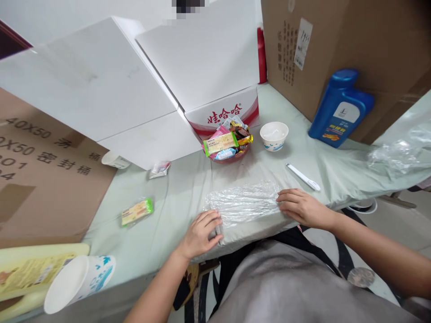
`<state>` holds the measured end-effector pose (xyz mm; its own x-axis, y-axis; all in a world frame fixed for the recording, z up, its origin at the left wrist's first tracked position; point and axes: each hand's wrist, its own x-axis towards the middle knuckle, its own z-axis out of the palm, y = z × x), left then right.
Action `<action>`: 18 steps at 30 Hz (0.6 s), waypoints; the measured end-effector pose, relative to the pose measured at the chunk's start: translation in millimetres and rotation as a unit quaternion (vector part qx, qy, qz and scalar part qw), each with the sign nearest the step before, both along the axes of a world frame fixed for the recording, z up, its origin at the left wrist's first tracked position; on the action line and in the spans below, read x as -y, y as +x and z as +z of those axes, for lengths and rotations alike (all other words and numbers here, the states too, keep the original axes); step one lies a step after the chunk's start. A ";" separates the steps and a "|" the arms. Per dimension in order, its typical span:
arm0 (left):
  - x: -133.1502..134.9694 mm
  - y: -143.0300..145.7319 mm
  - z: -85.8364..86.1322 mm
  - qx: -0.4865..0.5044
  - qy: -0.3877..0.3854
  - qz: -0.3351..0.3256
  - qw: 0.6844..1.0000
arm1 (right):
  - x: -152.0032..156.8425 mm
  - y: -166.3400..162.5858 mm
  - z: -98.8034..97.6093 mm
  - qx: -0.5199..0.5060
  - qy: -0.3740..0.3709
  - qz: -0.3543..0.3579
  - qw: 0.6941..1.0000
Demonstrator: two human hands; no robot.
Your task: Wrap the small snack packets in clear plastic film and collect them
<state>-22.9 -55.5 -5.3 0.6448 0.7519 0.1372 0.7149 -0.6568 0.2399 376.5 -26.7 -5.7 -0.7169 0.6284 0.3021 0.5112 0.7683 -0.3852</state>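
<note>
A crinkled piece of clear plastic point(247, 202) lies along the near edge of the table, its wrinkles running lengthwise between my hands. I cannot tell whether it is a bag or a loose sheet. My left hand point(202, 231) is curled over its left end, thumb below the fingers. At the right end my right hand point(301, 207) has its fingers bent together on the plastic, the fingertips pressing its edge. Just beyond my right hand is a slim white tool point(303, 176). A bowl of wrapped snacks point(232, 158) and a white paper bowl point(274, 136) stand farther back.
White boxes point(198, 54) line the back, with brown cartons point(303, 58) at both sides. A blue bottle point(340, 112) stands right, near loose plastic point(400, 154). Left are a wrapped biscuit point(137, 212), a small packet point(159, 170), a tipped paper cup point(81, 282) and a yellow container point(33, 273).
</note>
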 end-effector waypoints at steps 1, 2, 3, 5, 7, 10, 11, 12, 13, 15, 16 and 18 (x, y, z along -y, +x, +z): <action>1.9 -0.7 -1.3 0.016 0.001 -0.003 1.000 | -0.6 -0.5 1.1 -0.015 -0.012 -0.004 1.000; 3.2 -1.4 -2.7 0.032 0.001 -0.004 0.999 | -1.4 -1.0 1.7 -0.024 -0.027 -0.016 0.999; 4.0 -1.8 -4.1 0.050 0.001 -0.001 0.999 | -2.4 -1.5 1.8 -0.027 -0.042 -0.034 0.998; 4.8 -1.9 -6.3 0.089 0.001 0.009 0.996 | -4.8 -2.9 0.3 -0.019 -0.061 -0.078 0.995; 4.9 -1.5 -7.2 0.133 -0.006 0.027 0.991 | -7.8 -4.7 -2.5 -0.009 -0.066 -0.107 0.992; 2.1 -0.8 -7.0 0.190 -0.035 0.106 0.975 | -12.6 -9.0 -6.1 -0.007 -0.072 -0.138 0.988; -0.2 -0.4 -7.0 0.202 -0.046 0.148 0.967 | -14.4 -11.2 -6.9 -0.005 -0.075 -0.153 0.985; -3.4 0.4 -7.3 0.211 -0.057 0.190 0.957 | -16.3 -14.0 -7.4 -0.002 -0.079 -0.171 0.982; -7.4 1.6 -7.9 0.219 -0.069 0.227 0.946 | -18.2 -17.3 -7.9 0.004 -0.080 -0.192 0.978; -17.2 5.8 -10.1 0.229 -0.093 0.283 0.927 | -22.6 -25.2 -9.2 0.028 -0.079 -0.240 0.967; -22.4 8.6 -11.4 0.229 -0.100 0.304 0.919 | -24.7 -29.6 -10.2 0.044 -0.077 -0.263 0.961; -31.8 15.1 -13.9 0.208 -0.090 0.340 0.913 | -28.6 -38.0 -13.1 0.085 -0.070 -0.300 0.948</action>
